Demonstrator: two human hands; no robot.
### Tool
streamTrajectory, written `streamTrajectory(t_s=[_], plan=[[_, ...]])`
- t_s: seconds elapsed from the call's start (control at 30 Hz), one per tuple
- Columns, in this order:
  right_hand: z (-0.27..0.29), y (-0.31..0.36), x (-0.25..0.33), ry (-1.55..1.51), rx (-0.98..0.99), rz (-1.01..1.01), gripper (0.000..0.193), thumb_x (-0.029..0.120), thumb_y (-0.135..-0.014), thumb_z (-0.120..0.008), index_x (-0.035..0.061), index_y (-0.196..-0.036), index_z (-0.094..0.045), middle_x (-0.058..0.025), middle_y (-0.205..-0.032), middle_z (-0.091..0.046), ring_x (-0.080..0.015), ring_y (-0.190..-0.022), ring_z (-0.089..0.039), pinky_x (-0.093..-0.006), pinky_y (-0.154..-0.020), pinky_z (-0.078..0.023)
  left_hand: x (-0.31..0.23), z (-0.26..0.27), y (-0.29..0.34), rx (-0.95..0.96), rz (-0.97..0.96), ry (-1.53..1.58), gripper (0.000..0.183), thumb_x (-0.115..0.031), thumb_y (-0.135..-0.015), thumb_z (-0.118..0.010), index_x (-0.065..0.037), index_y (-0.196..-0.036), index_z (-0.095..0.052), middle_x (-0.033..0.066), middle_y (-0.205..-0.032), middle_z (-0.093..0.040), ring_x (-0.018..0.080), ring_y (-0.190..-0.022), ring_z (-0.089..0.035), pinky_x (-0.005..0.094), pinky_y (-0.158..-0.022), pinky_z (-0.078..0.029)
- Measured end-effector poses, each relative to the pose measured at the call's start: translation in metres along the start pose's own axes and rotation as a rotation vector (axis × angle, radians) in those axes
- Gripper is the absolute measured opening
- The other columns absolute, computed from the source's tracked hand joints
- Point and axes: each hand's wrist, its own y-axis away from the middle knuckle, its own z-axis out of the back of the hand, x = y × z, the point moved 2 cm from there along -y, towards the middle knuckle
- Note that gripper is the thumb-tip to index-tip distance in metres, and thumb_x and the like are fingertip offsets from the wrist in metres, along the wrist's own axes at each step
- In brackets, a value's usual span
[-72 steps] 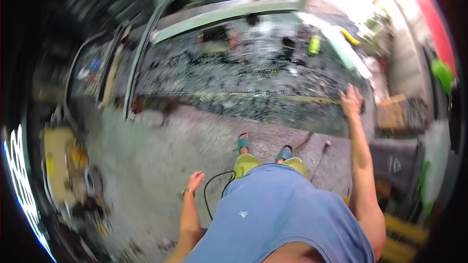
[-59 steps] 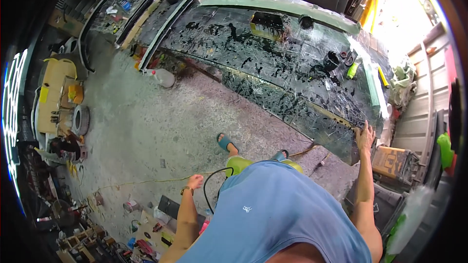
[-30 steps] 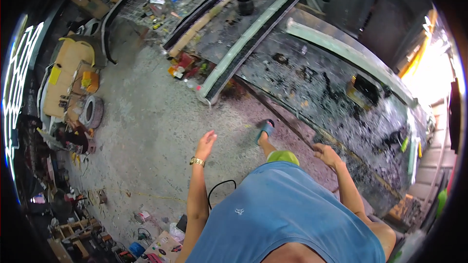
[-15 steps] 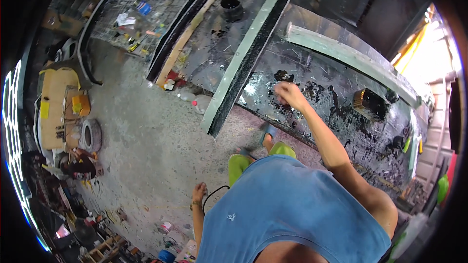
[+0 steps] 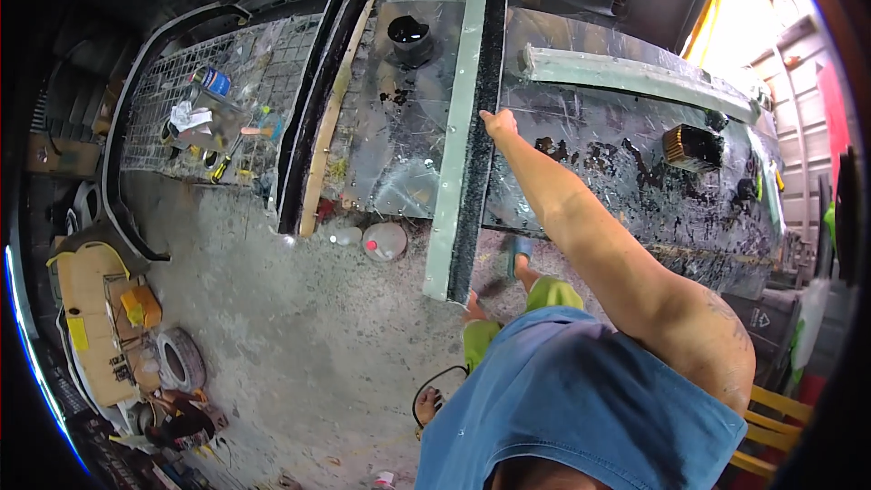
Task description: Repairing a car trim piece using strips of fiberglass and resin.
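At the far left, on the floor side, I see an orange-yellow box (image 5: 141,306) by a tyre (image 5: 181,360), its inside hidden from me. Above them, a blue can (image 5: 212,81) sits on a wire mesh rack (image 5: 283,50) with crumpled white paper (image 5: 190,118) beside it; I can't see what the can holds. Next comes a dark strip with a wooden board (image 5: 328,118) along it, then, on the dark, stained counter (image 5: 413,141), a round black pot (image 5: 415,53), open at the top, with something glossy and black inside. Below the counter's edge stand a clear bottle (image 5: 345,236) and a clear jug (image 5: 386,242) with a red cap, their contents unclear. The left hand (image 5: 428,406) hangs low by a black cord; I can't tell how its grip stands. The long green-and-black strip (image 5: 464,141) lies across the counter, its near end jutting over the floor. The right hand (image 5: 500,124) touches its right edge, fingers bent, though whether the grip is clamped there I can't tell. Farther right, a square tin (image 5: 691,148) gapes, dark inside, its side streaked with black drips.
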Motion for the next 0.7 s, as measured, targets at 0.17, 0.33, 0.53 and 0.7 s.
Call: streamTrajectory(t_s=[0.17,0.33,0.53,0.7], plan=[[0.011,-0.028,-0.020,-0.159,-0.053,0.114,0.031,0.031,-0.080,-0.071,0.0024,-0.079,-0.060,-0.0138,-0.085,-0.064,-0.0260,-0.081,-0.060,-0.0397,-0.077,-0.046,-0.082,0.037,-0.039,-0.052,-0.138,-0.028,0.034,-0.032,-0.088,-0.067,-0.010,-0.113,-0.061,0.0058,-0.103,-0.067,0.0163,-0.090,-0.063,0.0278,-0.071,-0.051],[-0.009,0.001,0.010,-0.248,-0.193,0.178,0.027,0.028,-0.082,-0.069,0.0040,-0.081,-0.057,-0.0136,-0.082,-0.063,-0.0270,-0.080,-0.059,-0.0409,-0.074,-0.046,-0.087,0.092,-0.046,0.001,-0.183,-0.092,0.035,-0.029,-0.089,-0.066,-0.010,-0.117,-0.060,0.0048,-0.104,-0.065,0.0167,-0.092,-0.063,0.0288,-0.071,-0.051],[0.042,0.019,0.018,-0.244,-0.358,0.186,0.027,0.028,-0.082,-0.067,0.0032,-0.079,-0.057,-0.0163,-0.082,-0.064,-0.0342,-0.083,-0.062,-0.0430,-0.075,-0.047,-0.081,0.117,-0.056,0.026,-0.019,-0.130,0.028,-0.029,-0.087,-0.066,-0.009,-0.106,-0.062,0.0043,-0.091,-0.066,0.0195,-0.080,-0.064,0.0338,-0.064,-0.051],[0.118,0.024,-0.006,-0.076,-0.485,0.433,0.033,0.035,-0.079,-0.066,0.0058,-0.093,-0.065,-0.0199,-0.097,-0.066,-0.0374,-0.098,-0.062,-0.0449,-0.083,-0.049,-0.151,0.111,-0.095,0.187,-0.088,-0.451,0.029,-0.029,-0.088,-0.064,-0.008,-0.108,-0.060,0.0060,-0.095,-0.066,0.0204,-0.083,-0.064,0.0342,-0.069,-0.051]])
